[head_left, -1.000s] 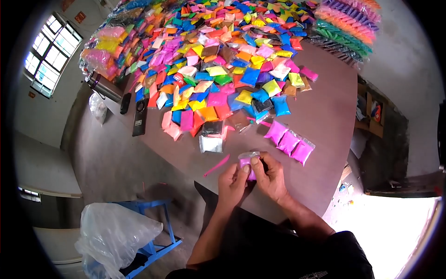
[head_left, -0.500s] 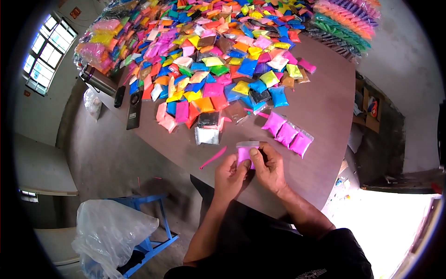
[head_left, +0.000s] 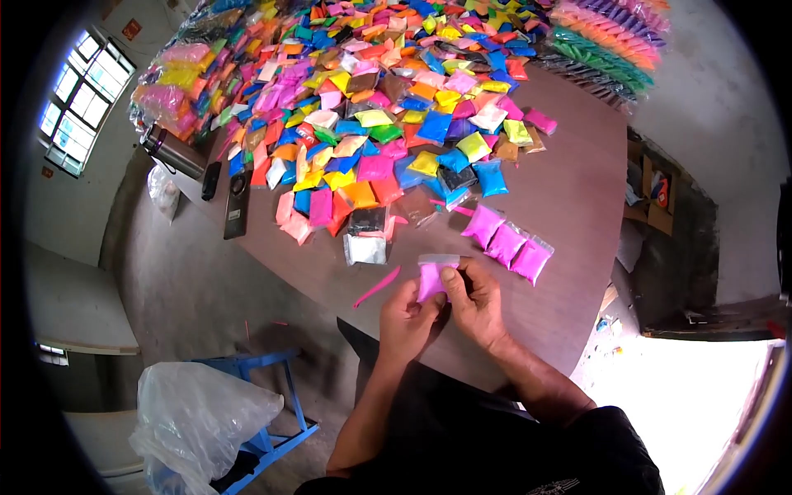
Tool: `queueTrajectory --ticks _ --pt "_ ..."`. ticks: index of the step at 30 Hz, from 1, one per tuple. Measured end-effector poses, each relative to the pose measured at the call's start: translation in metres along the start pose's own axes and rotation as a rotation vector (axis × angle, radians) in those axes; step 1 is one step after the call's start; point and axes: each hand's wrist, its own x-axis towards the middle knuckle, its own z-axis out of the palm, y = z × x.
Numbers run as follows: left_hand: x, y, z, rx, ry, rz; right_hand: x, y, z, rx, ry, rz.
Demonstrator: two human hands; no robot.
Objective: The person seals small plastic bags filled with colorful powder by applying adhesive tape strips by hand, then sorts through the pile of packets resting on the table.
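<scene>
A small packet of pink-purple material [head_left: 431, 279] with a clear strip along its top is held between both hands, above the near edge of the table. My left hand [head_left: 406, 320] is closed on its lower left part, thumb towards the front. My right hand [head_left: 476, 304] pinches its right side, the thumb lying over the face of the packet. Beyond my right hand lie several similar pink-purple packets [head_left: 506, 244] in a slanting row. To the left of my hands a pink plastic knife-shaped tool [head_left: 377, 286] rests at the table's edge.
Many coloured packets [head_left: 375, 132] are heaped over the far side of the brown table [head_left: 569, 181]. Bundled packets [head_left: 602, 49] are stacked at far right. A thermos [head_left: 175, 153] and dark phone-like object [head_left: 238, 205] sit left. A blue stool [head_left: 276, 412] with plastic bag [head_left: 198, 412] stands below.
The view has shifted slightly. My left thumb has moved lower on the packet, and more of the packet's face shows. Both hands still hold it.
</scene>
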Motion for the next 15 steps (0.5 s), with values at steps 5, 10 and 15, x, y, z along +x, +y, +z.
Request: queueTrajectory --ticks 5,10,15 --pt "0.0 0.0 -0.003 0.024 0.017 -0.036 -0.002 -0.004 0.0 -0.036 0.001 -0.005" --pt "0.001 0.01 0.009 -0.187 0.02 0.089 0.001 0.008 -0.003 0.021 0.015 -0.047" --pt "0.001 -0.004 -0.007 -0.051 0.019 0.062 -0.001 0.006 -0.002 0.037 -0.016 -0.042"
